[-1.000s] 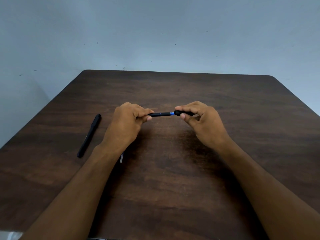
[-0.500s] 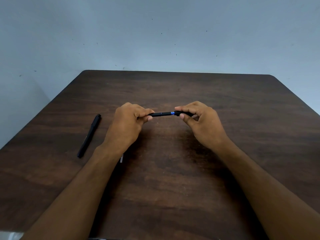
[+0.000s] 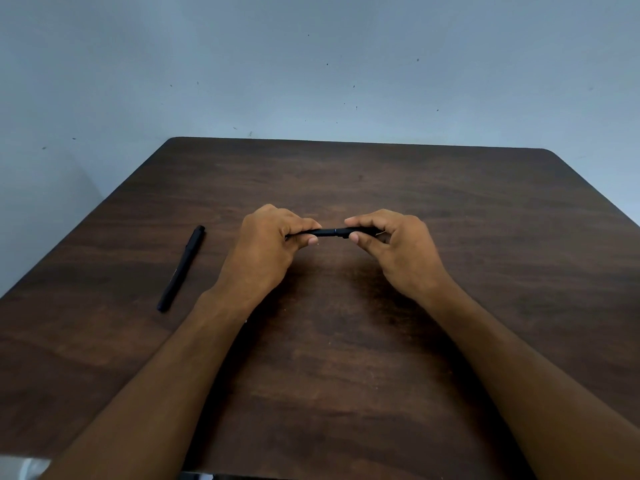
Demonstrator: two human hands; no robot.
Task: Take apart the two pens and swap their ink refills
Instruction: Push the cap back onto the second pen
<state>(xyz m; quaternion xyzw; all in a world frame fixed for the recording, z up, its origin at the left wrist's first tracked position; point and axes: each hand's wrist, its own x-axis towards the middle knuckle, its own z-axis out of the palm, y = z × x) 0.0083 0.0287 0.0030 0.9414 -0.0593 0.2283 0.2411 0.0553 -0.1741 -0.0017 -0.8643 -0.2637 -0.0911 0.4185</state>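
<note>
I hold a black pen [image 3: 331,232] level above the middle of the table, one end in each hand. My left hand [image 3: 270,251] pinches its left part and my right hand [image 3: 398,247] pinches its right part. Only a thin blue line shows at the joint between the two black parts. Both ends of this pen are hidden in my fingers. A second black pen [image 3: 181,268] lies whole on the table to the left of my left hand, pointing away from me.
The dark brown wooden table [image 3: 346,358] has its left edge close to the lying pen. A pale blue wall stands behind the far edge. A small pale speck shows on the wood beside my left wrist.
The blue band that showed between the two black parts has shrunk to a thin line, and my hands have come closer together. The lying pen has not moved.
</note>
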